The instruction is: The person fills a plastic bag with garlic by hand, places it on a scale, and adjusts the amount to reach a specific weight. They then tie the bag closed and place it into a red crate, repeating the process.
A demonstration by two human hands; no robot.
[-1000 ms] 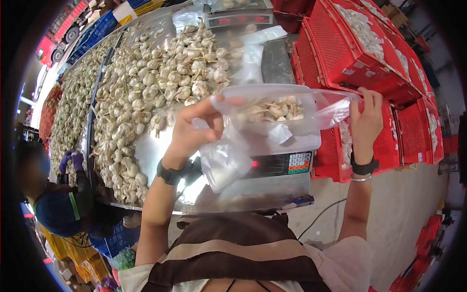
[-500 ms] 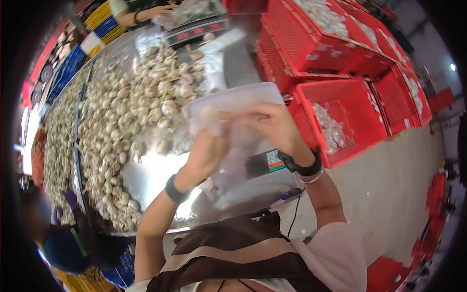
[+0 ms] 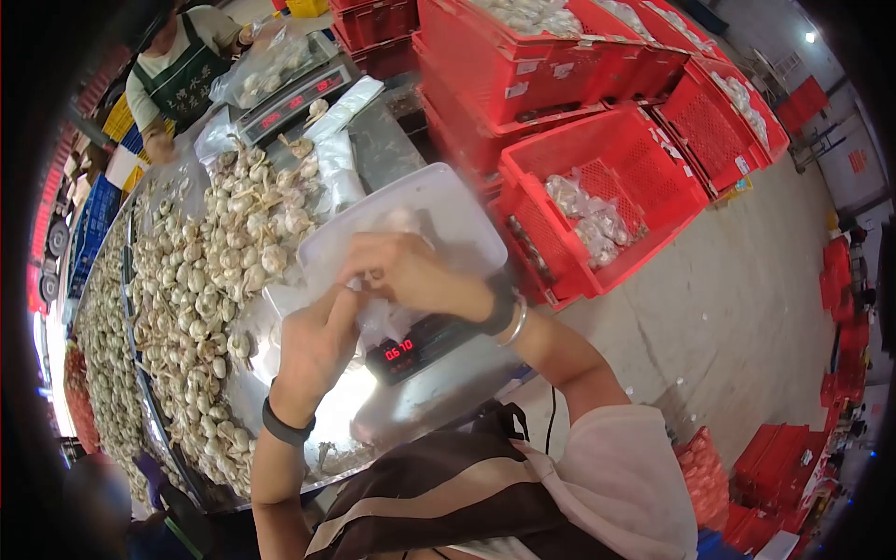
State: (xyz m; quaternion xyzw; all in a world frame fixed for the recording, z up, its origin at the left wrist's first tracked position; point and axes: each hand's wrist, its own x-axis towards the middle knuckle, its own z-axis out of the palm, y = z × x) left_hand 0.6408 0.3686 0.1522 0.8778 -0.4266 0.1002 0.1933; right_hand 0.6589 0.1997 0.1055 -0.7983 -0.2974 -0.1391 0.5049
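Note:
My left hand (image 3: pixel 315 347) is closed, thumb and fingers pinching the gathered top of a clear plastic bag (image 3: pixel 381 322). Right beside it, my right hand (image 3: pixel 399 271) has its fingers curled in on the same bag. Both are over the white plastic tray (image 3: pixel 467 210) of a scale, whose red display (image 3: pixel 399 350) reads 0.670. A pale, blurred bulge in the tray, just beyond my right fingers, looks like the bag's filled part. My fingers hide much of the bag.
Loose garlic bulbs (image 3: pixel 201 303) cover the metal table to the left. Stacked red crates (image 3: pixel 644 187) holding bagged garlic stand at right. Flat plastic bags (image 3: pixel 336 154) lie beyond the tray. A co-worker (image 3: pixel 182 70) stands by another scale (image 3: pixel 294 103).
My right hand has come in from its stretched reach over the tray to meet my left at the bag. The view has turned, and the scale's display now shows.

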